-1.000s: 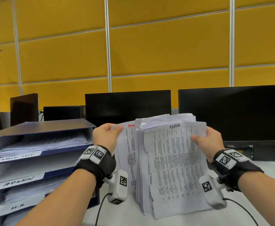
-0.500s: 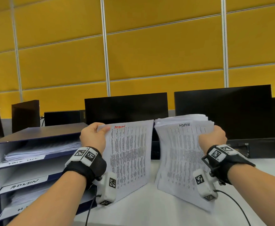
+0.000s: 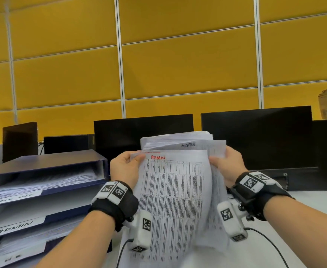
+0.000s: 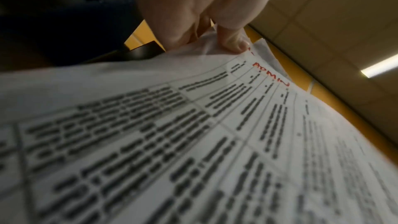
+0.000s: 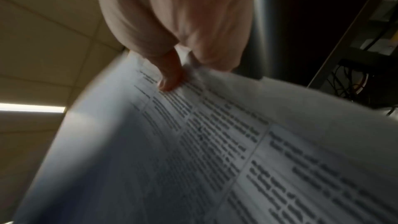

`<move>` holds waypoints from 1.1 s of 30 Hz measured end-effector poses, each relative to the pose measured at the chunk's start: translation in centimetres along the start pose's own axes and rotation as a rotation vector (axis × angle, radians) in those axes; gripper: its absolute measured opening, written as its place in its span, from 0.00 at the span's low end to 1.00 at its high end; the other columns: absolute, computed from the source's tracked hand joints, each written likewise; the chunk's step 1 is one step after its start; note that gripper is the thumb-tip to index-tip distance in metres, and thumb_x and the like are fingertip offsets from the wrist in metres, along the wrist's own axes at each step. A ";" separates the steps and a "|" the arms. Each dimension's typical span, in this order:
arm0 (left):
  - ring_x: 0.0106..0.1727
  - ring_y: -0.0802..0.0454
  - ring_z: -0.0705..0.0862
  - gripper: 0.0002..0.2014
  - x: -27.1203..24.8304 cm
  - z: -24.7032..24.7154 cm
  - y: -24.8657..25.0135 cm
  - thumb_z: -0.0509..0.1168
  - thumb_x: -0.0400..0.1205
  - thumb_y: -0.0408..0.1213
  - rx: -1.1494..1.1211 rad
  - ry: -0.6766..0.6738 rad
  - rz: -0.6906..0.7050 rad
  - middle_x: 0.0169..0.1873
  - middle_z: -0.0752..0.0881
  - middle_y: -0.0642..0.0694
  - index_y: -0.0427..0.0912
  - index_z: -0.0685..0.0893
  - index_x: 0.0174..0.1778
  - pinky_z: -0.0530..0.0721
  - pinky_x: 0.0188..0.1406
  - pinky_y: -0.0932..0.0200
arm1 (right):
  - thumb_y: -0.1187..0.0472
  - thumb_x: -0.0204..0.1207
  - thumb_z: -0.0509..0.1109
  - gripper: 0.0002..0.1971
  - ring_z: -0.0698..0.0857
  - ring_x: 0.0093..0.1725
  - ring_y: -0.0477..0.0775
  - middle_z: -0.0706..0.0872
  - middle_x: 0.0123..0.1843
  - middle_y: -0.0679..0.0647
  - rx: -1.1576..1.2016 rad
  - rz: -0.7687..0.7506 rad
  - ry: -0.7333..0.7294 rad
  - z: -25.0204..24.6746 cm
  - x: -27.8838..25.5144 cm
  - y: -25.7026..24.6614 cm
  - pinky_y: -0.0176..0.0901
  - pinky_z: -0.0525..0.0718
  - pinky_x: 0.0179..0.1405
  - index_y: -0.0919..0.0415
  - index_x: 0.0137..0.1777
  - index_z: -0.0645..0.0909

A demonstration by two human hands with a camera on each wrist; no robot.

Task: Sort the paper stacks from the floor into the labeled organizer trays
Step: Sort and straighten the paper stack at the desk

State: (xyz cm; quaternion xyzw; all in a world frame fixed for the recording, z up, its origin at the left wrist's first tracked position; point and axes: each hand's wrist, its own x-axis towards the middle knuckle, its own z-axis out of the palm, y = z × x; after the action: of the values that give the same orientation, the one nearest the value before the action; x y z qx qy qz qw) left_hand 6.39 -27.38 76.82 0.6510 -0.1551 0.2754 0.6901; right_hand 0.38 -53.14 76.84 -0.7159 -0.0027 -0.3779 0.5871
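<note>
I hold a thick, loose stack of white printed paper sheets (image 3: 178, 190) upright between my two hands, its lower edge down toward the white desk top (image 3: 304, 206). The front sheet is marked ADMIN in red at its top.

My left hand (image 3: 124, 169) pinches the top left corner of the front sheet, thumb (image 4: 231, 40) on the printed face and fingers curled behind. My right hand (image 3: 227, 163) grips the stack's top right edge, thumb (image 5: 170, 74) pressed on a page; the fingers behind are hidden by the paper, so I cannot tell how many sheets they take in.

The step, as I judge it, is to gather the ADMIN sheets together and carry them to the matching shelf. The dark blue organizer with stacked trays (image 3: 48, 165) stands to the left of my left hand, and the tray with the white ADMIN label (image 3: 13, 228) is its second shelf, below my left wrist.

To do it well I should square the edges against the desk first, since the sheets are fanned and bowed. Then I should keep both thumbs firm, turn the stack flat, and slide it in level so no corner catches the shelf above.
</note>
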 end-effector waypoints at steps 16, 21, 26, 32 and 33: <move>0.28 0.58 0.73 0.16 1.3 2.7 -1.3 0.71 0.79 0.41 0.055 0.344 0.044 0.29 0.76 0.51 0.43 0.72 0.32 0.67 0.25 0.67 | 0.57 0.74 0.74 0.11 0.89 0.47 0.54 0.89 0.47 0.56 0.080 -0.104 -0.142 3.1 0.7 0.1 0.43 0.85 0.40 0.59 0.53 0.81; 0.31 0.53 0.76 0.14 1.0 3.1 -1.8 0.71 0.79 0.43 0.072 0.400 0.032 0.31 0.79 0.50 0.39 0.76 0.37 0.69 0.25 0.66 | 0.49 0.81 0.63 0.14 0.85 0.33 0.44 0.84 0.41 0.52 0.262 0.050 -0.259 3.8 -0.1 0.0 0.35 0.84 0.30 0.55 0.60 0.75; 0.30 0.57 0.75 0.14 0.3 3.2 -1.9 0.70 0.79 0.45 0.103 0.381 0.032 0.32 0.78 0.51 0.39 0.76 0.41 0.72 0.26 0.63 | 0.38 0.75 0.61 0.33 0.87 0.44 0.51 0.82 0.53 0.58 0.310 0.009 -0.327 4.5 -0.9 1.6 0.41 0.87 0.41 0.61 0.71 0.66; 0.39 0.60 0.77 0.22 -0.1 2.3 -2.0 0.71 0.78 0.48 0.147 0.124 -0.020 0.42 0.76 0.54 0.46 0.65 0.57 0.74 0.36 0.61 | 0.66 0.76 0.71 0.31 0.83 0.52 0.43 0.78 0.57 0.45 0.041 -0.016 -0.196 4.3 -1.0 2.4 0.31 0.82 0.32 0.51 0.74 0.61; 0.41 0.59 0.79 0.25 -0.2 2.0 -2.4 0.72 0.77 0.48 0.123 0.091 -0.033 0.44 0.77 0.53 0.47 0.64 0.59 0.76 0.38 0.61 | 0.68 0.75 0.71 0.31 0.82 0.51 0.41 0.78 0.56 0.44 0.032 -0.013 -0.149 4.3 -1.0 2.5 0.29 0.81 0.29 0.51 0.74 0.62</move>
State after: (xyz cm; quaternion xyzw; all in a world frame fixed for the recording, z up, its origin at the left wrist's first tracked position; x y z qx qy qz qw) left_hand 7.94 -29.36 74.98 0.6815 -0.0954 0.3023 0.6596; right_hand 3.09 -49.90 74.11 -0.7324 -0.0569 -0.3273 0.5943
